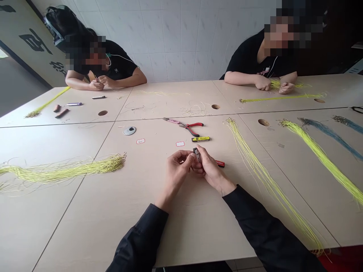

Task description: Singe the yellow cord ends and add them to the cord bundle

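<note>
My right hand (211, 168) is wrapped round a small lighter (197, 155) with a dark top, held upright above the table. My left hand (180, 166) meets it from the left, its fingers pressed together beside the lighter; what they pinch, if anything, is too small to name. Just beyond my hands lies a yellow lighter (200, 139). A red lighter (220, 163) shows partly behind my right hand. Red-handled pliers (193, 127) and a pink tool (171, 121) lie farther back.
Yellow cord bundles lie at left (70, 169) and right (261, 170), with blue cords (331, 134) at far right. A round metal disc (129, 130) sits left of the pliers. Two people work across the table (127, 230), whose top has several round holes.
</note>
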`<state>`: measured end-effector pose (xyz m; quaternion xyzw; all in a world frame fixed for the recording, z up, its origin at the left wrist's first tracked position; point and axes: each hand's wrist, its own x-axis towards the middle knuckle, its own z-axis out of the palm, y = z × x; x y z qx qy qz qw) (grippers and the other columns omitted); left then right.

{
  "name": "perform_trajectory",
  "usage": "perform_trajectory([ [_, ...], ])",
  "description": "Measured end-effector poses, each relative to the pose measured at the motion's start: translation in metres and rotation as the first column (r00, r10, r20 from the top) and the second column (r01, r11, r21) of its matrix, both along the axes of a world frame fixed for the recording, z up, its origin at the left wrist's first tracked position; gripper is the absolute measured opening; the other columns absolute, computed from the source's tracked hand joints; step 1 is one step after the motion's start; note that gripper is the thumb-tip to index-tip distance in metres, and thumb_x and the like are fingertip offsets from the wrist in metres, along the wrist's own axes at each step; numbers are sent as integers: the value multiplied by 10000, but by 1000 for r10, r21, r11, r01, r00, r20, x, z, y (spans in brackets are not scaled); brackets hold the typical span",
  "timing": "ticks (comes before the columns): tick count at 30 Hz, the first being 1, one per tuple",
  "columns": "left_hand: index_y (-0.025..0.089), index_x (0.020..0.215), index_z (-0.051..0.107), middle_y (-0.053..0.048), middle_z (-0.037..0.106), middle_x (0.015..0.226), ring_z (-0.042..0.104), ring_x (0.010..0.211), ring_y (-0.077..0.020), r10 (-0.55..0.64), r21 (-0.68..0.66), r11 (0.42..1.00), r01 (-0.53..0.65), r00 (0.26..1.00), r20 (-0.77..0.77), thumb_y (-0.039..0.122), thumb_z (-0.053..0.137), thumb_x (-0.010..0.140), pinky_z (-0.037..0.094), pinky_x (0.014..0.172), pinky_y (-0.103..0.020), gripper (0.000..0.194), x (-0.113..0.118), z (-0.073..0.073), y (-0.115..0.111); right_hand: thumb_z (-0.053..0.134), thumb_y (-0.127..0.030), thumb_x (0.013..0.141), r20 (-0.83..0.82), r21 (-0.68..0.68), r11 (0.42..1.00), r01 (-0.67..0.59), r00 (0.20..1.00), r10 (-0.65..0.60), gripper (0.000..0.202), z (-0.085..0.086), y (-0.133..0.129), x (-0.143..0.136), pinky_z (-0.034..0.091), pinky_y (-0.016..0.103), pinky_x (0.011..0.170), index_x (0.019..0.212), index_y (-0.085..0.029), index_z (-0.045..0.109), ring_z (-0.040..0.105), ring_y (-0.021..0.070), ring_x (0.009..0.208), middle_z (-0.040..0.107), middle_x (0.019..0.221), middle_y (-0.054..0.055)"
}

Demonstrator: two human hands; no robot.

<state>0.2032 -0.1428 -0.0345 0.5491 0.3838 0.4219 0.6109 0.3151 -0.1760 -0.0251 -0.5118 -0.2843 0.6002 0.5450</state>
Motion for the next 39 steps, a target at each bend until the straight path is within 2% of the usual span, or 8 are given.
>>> perform_trajectory([
  [5,136,805,685,-34,667,685,562,567,-111,-1,7,1000,1,1000,10,356,681,821,424,520,-231,220,-2,0,1,497,-754,836,-67,26,999,-35,997,37,594,2,-1,-2,167,188,388,626,-211,376,243,64,426,322,509,-64],
  [13,153,810,674,-37,671,730,613,664,-130,-15,53,998,15,1000,2,302,661,841,471,624,-249,152,-2,2,0,438,-722,910,38,108,993,-42,999,38,579,-2,-2,2,206,201,427,657,-202,400,275,76,461,343,552,-49],
  [15,170,932,699,-33,662,784,622,720,-136,9,109,994,-7,1000,-13,263,632,857,477,651,-250,137,-3,2,0,407,-720,924,39,83,995,-56,998,53,584,-3,-3,3,192,200,422,657,-201,395,253,74,462,329,563,-50],
  [18,246,1171,689,-54,646,1033,622,922,-151,88,296,953,-66,994,-59,192,569,882,484,744,-257,318,-5,1,0,368,-733,926,36,26,996,-83,996,83,600,-3,-3,4,161,199,406,650,-200,395,224,70,452,306,573,-53],
  [25,277,1094,752,-66,598,1161,557,1159,-194,82,441,897,-35,993,-87,180,493,939,434,995,-325,317,-9,1,3,388,-527,948,8,-6,998,-67,998,67,472,3,-2,5,149,196,394,610,-198,407,199,72,431,271,538,-59],
  [28,287,1175,719,-68,592,1197,568,1095,-187,143,463,881,-95,987,-70,212,500,947,447,971,-318,325,-11,6,3,372,-441,936,14,-8,999,-43,999,43,427,6,-3,7,134,198,394,587,-198,391,172,72,431,253,530,-60],
  [33,264,1224,678,-67,602,1201,578,955,-152,408,432,821,-374,913,15,251,529,942,470,886,-276,320,-17,11,7,389,-479,934,0,-44,995,-91,996,91,409,4,-5,7,127,191,399,638,-198,420,203,70,434,274,556,-62],
  [39,199,1002,702,-30,657,846,585,752,-129,328,257,913,-318,945,6,404,609,919,465,713,-244,240,-15,7,8,324,-679,958,239,83,991,-108,967,86,588,-2,-7,4,228,218,445,649,-194,444,305,91,485,358,582,-34],
])
